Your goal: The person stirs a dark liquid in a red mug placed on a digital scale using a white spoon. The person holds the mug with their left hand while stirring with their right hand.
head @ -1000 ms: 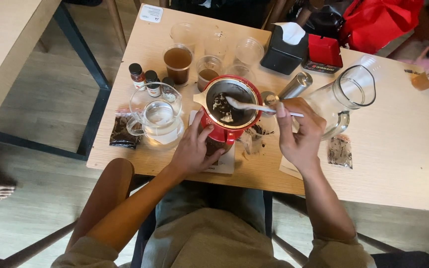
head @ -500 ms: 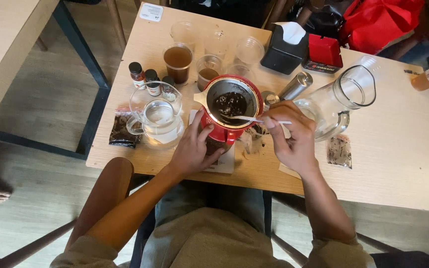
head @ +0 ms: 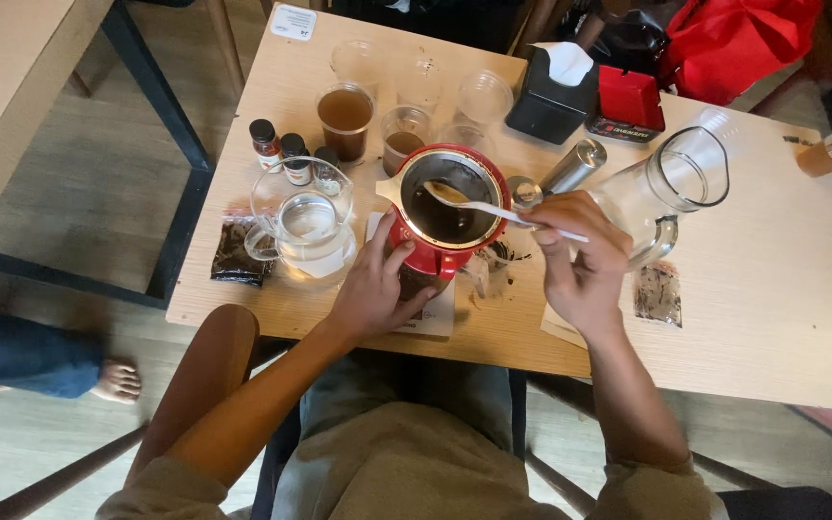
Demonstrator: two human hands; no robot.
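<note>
Resting on light wooden tabletop (head: pixel 772 318), round red metal-rimmed dripper (head: pixel 447 202) gripped by left hand (head: pixel 373 289); white plastic spoon (head: pixel 493 207) pinched in right hand (head: pixel 580 260), bowl inside dripper.

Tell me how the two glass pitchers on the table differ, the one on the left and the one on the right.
The left glass pitcher stands upright with clear liquid in it; the right glass pitcher looks tilted toward the camera and empty. The left one is rounder and squat; the right one looks taller and straighter. The right hand, holding a white spoon, partly covers the right one; the left is unobstructed. Both are clear glass with handles.
</note>
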